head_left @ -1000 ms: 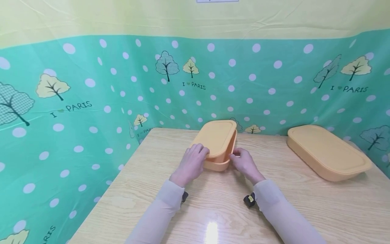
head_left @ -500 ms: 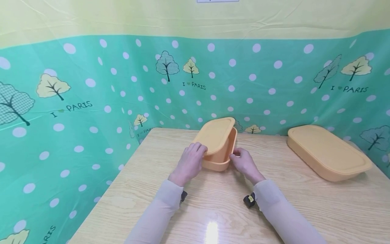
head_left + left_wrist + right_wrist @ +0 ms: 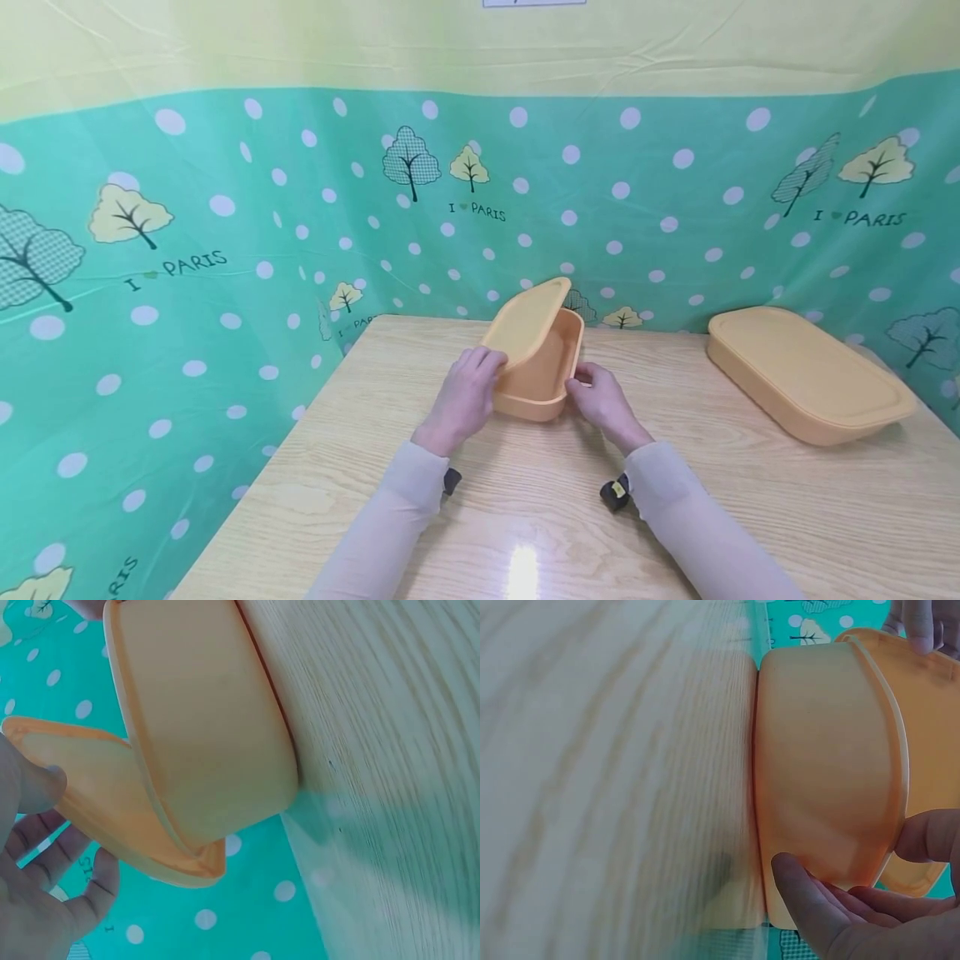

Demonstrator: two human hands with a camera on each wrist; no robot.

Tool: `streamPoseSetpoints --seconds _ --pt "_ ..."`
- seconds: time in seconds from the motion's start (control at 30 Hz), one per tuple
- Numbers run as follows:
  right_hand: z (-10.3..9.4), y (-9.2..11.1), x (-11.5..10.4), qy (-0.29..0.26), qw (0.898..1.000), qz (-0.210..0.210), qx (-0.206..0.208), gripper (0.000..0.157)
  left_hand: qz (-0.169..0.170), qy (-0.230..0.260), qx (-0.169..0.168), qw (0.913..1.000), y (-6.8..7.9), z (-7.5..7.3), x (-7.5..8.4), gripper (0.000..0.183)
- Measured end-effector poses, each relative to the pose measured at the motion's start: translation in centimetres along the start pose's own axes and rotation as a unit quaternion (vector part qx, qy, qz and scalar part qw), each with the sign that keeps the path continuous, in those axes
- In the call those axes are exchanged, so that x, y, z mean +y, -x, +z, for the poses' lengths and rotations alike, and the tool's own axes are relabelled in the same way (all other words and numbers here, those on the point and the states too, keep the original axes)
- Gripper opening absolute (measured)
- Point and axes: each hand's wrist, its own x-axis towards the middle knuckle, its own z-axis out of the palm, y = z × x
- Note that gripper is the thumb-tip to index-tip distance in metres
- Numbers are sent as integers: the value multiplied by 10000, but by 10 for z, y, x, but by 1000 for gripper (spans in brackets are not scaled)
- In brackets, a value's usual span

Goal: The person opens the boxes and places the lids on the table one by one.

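Note:
My left hand pinches the near edge of an orange-yellow lid, which is tilted up over a matching rectangular food container. In the left wrist view the thumb lies on one face of the lid and the fingers on the other. The lid's left side sits at the container's rim, while the right side is raised, showing the inside. At the container's near right corner, my right hand holds the wall; in the right wrist view its thumb is at the rim and its fingers lie against the outside.
A larger food container of the same colour, with its lid on, stands at the right of the wooden table. A green curtain with dots and trees hangs close behind the table and along its left side.
The lid has tilted up further on its right side, swinging to the left, so more of the container's inside shows. My left hand has shifted slightly left; the right hand has stayed in place.

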Motion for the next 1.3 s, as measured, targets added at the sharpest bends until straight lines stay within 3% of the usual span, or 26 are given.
streamPoseSetpoints --seconds 0.4,0.83,1.3 --pt "0 1 -1 -36 9999 99 -54 44 -163 206 262 9993 0 0 -2 36" --pt "-1 1 -1 -29 9999 74 -73 45 -473 424 264 9976 -1 0 -1 37" --pt "0 1 -2 5 9999 124 -111 46 -606 779 499 9939 -1 -1 -5 36"
